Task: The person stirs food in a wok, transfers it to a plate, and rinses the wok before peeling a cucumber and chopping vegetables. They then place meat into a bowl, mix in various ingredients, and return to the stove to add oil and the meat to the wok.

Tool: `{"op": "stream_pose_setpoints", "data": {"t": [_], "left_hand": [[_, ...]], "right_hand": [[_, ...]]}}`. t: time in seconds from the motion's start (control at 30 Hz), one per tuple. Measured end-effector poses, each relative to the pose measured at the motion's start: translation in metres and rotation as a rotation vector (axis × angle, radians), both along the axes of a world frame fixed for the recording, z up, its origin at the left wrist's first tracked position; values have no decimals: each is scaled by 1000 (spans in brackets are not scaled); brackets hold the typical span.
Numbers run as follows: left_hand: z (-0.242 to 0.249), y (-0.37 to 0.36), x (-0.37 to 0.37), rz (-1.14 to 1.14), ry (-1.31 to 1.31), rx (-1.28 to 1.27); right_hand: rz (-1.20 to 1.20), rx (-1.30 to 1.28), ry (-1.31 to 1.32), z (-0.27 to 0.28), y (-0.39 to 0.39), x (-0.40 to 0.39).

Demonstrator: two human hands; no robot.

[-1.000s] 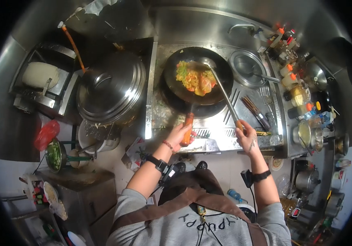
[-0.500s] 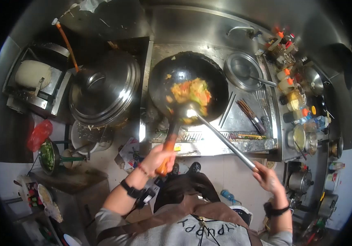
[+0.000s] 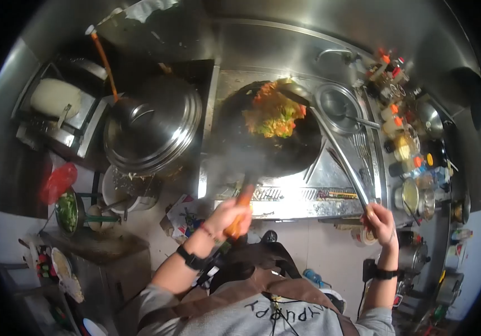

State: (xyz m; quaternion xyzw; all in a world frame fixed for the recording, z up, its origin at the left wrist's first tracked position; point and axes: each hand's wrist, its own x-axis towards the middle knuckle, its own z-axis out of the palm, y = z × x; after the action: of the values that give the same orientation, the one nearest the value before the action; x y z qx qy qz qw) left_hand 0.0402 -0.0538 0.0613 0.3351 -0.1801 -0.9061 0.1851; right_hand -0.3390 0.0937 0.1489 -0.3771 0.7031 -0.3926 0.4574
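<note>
My left hand is wrapped round the orange-brown handle of a dark wok on the stove. In the wok's far part lies a heap of food in orange, yellow and green, perhaps egg, tomato and greens. Steam hangs over the near side of the wok. My right hand grips the end of a long-handled metal ladle. The ladle's bowl is at the far right rim, beside the food. What the bowl contains cannot be made out.
Right of the wok stands a metal pot with a ladle in it. Seasoning bottles and small pots line the far right. A large lidded pot is on the left. A pan of greens sits lower left.
The ladle has swung from the near middle of the wok to its far right rim. The food has shifted away from me and to the right. Steam now rises from the wok.
</note>
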Motion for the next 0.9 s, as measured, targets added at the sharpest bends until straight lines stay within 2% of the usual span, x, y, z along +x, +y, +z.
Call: {"op": "stream_pose_setpoints", "data": {"t": [0.07, 0.17, 0.2, 0.3, 0.33, 0.37, 0.4, 0.47, 0.53, 0.6, 0.63, 0.67, 0.73, 0.77, 0.8, 0.83, 0.9], "left_hand": [[8, -26, -24, 58, 72, 32], [-29, -43, -53, 71, -22, -4], [-39, -39, -55, 23, -100, -114], [-49, -30, -61, 122, 3, -42], [-59, -31, -62, 103, 86, 41], [-70, -31, -65, 80, 168, 125], [-80, -28, -71, 123, 250, 236], [-72, -31, -71, 80, 291, 320], [-89, -38, -69, 56, 569, 375], [-96, -42, -73, 54, 592, 425], [-99, -43, -73, 47, 546, 386], [-101, -42, -73, 37, 495, 349], [-98, -36, -76, 41, 442, 265], [-101, -33, -80, 45, 383, 211], [-102, -32, -83, 57, 324, 157], [-65, -22, -77, 134, 97, -23], [-60, -5, -61, 137, 108, -46]], "right_hand": [[-37, -124, -142, -21, 14, -5], [-126, -110, -219, -25, -15, 17], [-151, -35, -120, -26, -34, 30], [-108, -69, 63, -65, -88, 58], [-104, -80, 261, -106, -104, 54], [17, -72, 454, -134, -115, 53], [96, -120, 579, -145, -118, 62], [275, -167, 654, -129, -107, 66], [134, 72, 304, -72, -97, 58], [200, -67, 500, -48, -79, 51], [203, -157, 670, -61, -74, 46], [215, -159, 671, -76, -75, 46], [37, 40, 358, -85, -75, 66], [-57, 117, -62, -79, -73, 81], [-138, 173, -322, -85, -68, 91], [-152, 211, -498, -76, -64, 105], [-143, 288, -805, -55, -50, 109]]}}
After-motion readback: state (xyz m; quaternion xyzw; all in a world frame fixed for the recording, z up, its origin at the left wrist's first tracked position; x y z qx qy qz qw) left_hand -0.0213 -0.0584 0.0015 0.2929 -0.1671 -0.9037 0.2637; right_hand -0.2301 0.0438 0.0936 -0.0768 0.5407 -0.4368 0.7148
